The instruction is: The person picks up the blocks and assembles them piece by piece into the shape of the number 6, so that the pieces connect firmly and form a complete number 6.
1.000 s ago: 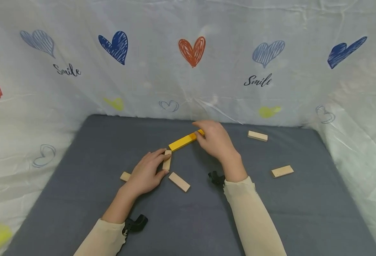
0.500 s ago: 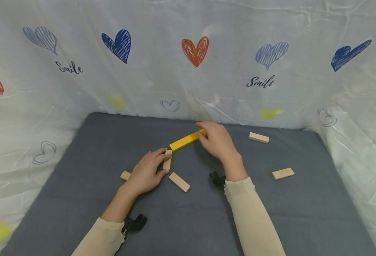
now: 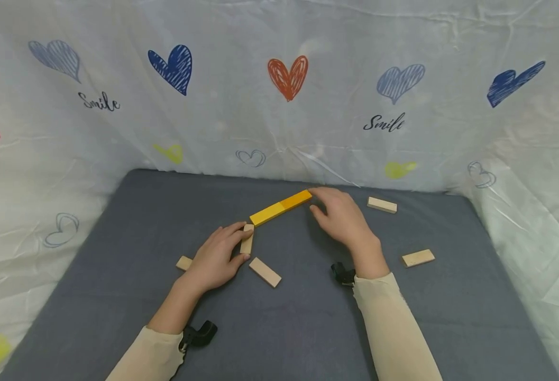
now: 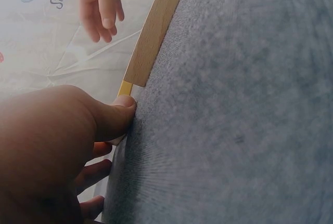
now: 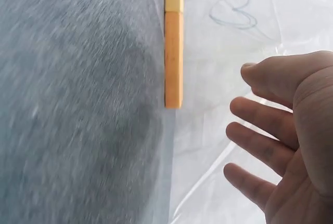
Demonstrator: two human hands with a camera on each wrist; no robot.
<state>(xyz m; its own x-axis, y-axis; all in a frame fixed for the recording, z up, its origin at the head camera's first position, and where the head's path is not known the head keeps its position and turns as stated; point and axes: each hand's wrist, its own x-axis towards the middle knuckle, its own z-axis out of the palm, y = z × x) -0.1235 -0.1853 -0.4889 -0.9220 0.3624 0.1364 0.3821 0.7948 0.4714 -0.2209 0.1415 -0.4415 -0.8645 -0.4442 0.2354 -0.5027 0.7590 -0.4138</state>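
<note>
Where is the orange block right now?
In the head view, the orange block lies on the gray mat toward the back, end to end with the yellow block, just left of the open right hand.

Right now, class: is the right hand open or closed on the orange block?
Open. The right hand has loosely spread fingers and sits beside the orange block, apart from it; the right wrist view shows a clear gap between them.

Plain wooden blocks: five — one (image 3: pixel 247 239) touching the yellow block's near end, one (image 3: pixel 265 272) and one (image 3: pixel 184 263) nearer than it, two (image 3: pixel 382 205) (image 3: pixel 418 258) well to its right
Yellow block (image 3: pixel 267 214): one
Orange block (image 3: pixel 296 199): one, end to end with the yellow block
Hands: two — left (image 3: pixel 214 257), right (image 3: pixel 343 219)
Tabletop (image 3: pixel 279 328): one
</note>
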